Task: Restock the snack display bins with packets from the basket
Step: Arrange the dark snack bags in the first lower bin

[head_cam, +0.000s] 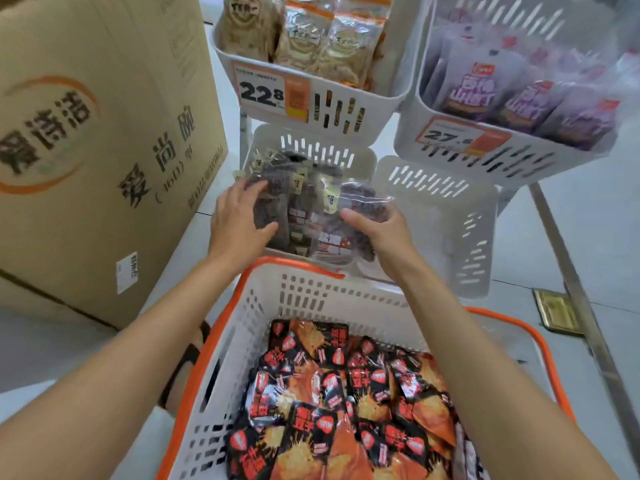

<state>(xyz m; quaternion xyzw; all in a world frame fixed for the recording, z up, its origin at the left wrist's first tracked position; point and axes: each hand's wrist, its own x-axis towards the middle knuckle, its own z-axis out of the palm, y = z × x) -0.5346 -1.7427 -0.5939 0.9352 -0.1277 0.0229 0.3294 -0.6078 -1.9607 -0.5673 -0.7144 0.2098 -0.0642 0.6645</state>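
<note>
Both hands are reaching over the basket into the lower white bin at the centre of the frame. The left hand is gripping the left side of the dark snack packets stacked in that bin, its fingers lying spread across the top and its thumb curling in at the near edge. The right hand is holding a clear-fronted packet at the right of the stack, with the thumb pressing on top. The white basket with the orange rim is sitting in the lower half of the frame, just in front of the bin, and black-and-orange packets are lying heaped in it. A slotted white bin is standing just right of the centre bin. Above, one bin is carrying pale snack bags and a 22.8 price tag. At upper right another bin is holding purple packets. A printed cardboard box is filling the upper left.
</note>
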